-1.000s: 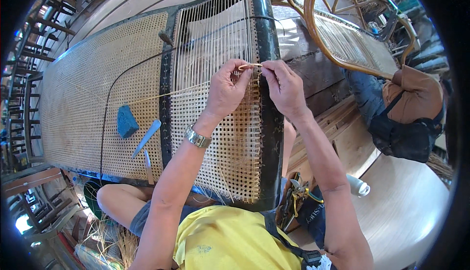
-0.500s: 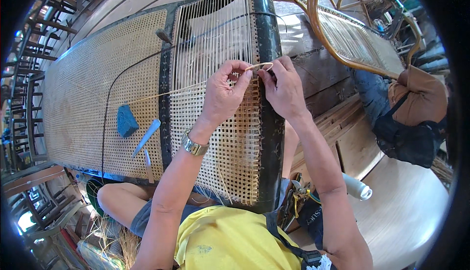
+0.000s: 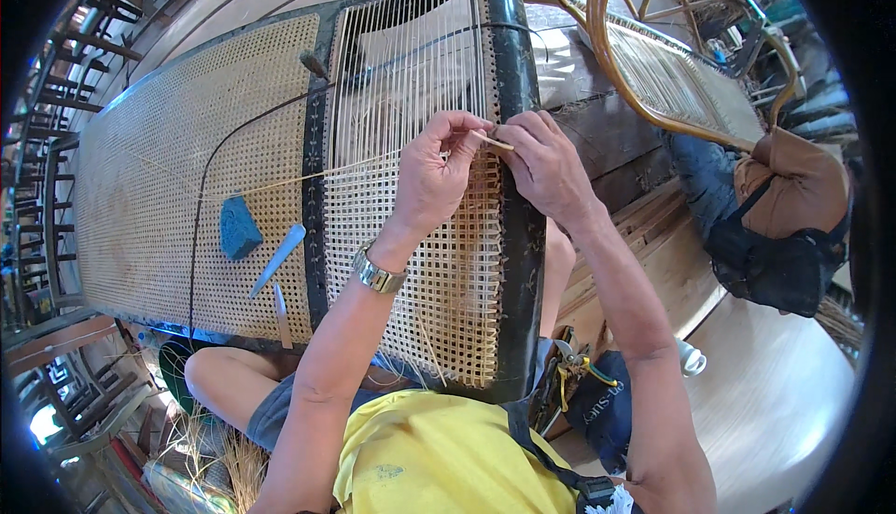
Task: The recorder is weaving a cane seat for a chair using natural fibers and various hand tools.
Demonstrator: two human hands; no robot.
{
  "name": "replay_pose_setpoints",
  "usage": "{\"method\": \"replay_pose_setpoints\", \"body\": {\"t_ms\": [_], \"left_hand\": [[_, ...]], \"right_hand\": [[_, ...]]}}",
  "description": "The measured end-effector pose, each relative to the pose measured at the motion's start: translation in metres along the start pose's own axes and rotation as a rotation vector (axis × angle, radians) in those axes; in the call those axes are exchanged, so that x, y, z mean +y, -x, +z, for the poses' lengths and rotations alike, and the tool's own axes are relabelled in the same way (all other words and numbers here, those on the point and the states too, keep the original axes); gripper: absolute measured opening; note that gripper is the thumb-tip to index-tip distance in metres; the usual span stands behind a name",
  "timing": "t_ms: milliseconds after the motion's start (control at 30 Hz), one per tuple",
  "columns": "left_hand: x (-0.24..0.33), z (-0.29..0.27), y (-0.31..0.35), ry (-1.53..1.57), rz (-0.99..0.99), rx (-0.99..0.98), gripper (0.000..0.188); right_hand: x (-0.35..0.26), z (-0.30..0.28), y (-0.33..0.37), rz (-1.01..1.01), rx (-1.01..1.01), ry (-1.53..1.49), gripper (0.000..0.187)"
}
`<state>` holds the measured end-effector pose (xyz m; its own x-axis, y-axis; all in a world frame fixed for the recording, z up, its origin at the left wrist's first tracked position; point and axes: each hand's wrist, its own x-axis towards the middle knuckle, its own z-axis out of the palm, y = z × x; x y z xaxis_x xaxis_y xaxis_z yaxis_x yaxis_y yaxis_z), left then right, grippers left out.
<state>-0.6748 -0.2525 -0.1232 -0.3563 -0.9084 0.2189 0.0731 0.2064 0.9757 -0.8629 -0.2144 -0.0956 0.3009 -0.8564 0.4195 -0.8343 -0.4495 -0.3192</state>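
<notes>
The left woven cane panel (image 3: 187, 131) is straw-coloured, closely patterned with small holes and looks complete. In the right cane panel (image 3: 425, 271), the near part is a square mesh with brownish stains toward its right edge, while the far part has only parallel strands with open gaps. A yellowish strand (image 3: 313, 175) runs across from the left panel toward the left hand (image 3: 434, 167). The left hand, with a metal watch (image 3: 378, 272) at its wrist, pinches a short pale cane strand (image 3: 495, 140) above the right panel's right edge; the right hand (image 3: 546, 167) closes its fingertips on it too.

A dark frame (image 3: 524, 234) borders the panels. Dark wooden chairs (image 3: 103, 48) crowd the far left. On the left panel lie a blue block (image 3: 240, 228), a pale tapered tool (image 3: 278, 260) and, nearer, a slim pointed tool (image 3: 282, 316). Yellow-handled shears (image 3: 566, 374) lie near right, and a curved cane chair (image 3: 602, 66) stands far right.

Half a second ago the strand arched between separated hands; now the hands nearly touch and it slants rightward. The block and tools lie about as before.
</notes>
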Motion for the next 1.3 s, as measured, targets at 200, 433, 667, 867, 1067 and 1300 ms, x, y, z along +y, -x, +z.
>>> {"method": "replay_pose_setpoints", "body": {"t_ms": [200, 433, 667, 867, 1067, 1300], "left_hand": [[0.001, -0.002, 0.001, 0.003, 0.002, 0.016, 0.012], [0.007, -0.003, 0.000, -0.046, -0.024, -0.010, 0.012], [0.004, 0.005, -0.004, -0.057, -0.028, -0.022, 0.013], [-0.005, 0.005, -0.004, -0.049, -0.022, 0.046, 0.011], [-0.005, 0.015, -0.002, 0.000, -0.042, 0.047, 0.012], [-0.006, 0.017, -0.002, -0.031, -0.035, 0.049, 0.011]], "right_hand": [[-0.007, 0.001, 0.003, 0.058, 0.020, -0.091, 0.016], [-0.010, 0.007, 0.005, 0.255, 0.139, -0.326, 0.012], [-0.003, 0.018, 0.015, 0.199, 0.250, -0.195, 0.016], [0.021, 0.013, 0.025, 0.542, 0.369, -0.773, 0.019], [0.104, 0.095, 0.074, 0.988, 0.101, -1.773, 0.031], [0.112, 0.141, 0.049, 0.522, -0.384, -2.073, 0.052]]}}
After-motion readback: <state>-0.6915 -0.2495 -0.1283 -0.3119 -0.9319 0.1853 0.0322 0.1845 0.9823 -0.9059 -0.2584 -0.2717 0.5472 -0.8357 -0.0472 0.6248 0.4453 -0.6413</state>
